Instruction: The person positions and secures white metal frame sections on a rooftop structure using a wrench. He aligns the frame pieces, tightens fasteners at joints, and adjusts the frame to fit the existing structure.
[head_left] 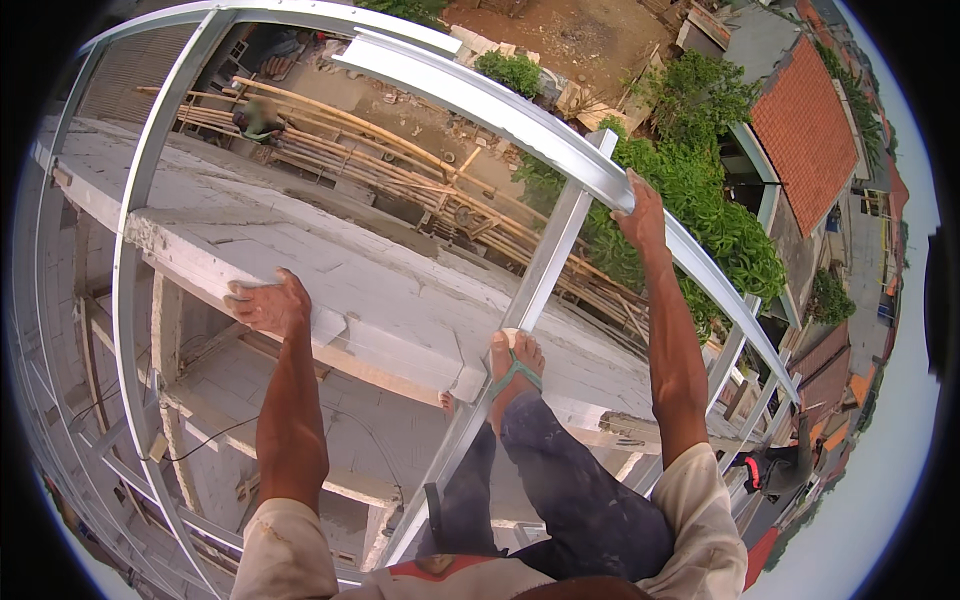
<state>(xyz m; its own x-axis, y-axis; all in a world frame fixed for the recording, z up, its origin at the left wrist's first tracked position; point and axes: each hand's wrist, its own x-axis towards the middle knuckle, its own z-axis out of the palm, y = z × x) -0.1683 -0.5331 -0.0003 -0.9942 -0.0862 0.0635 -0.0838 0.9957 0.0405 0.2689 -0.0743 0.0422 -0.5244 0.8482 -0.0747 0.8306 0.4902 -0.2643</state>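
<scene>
Single head view, looking steeply down, close over steel frame [560, 225], ground far below

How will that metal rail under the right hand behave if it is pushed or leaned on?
The rail is thin, pale sheet metal in a long span, so it probably flexes. Its smooth, shiny face looks slippery. The right hand grips its edge; the left hand rests on the concrete wall, likely the firmer support.

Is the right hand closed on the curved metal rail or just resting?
Closed: right hand fingers wrap over the curved metal rail edge.
</scene>
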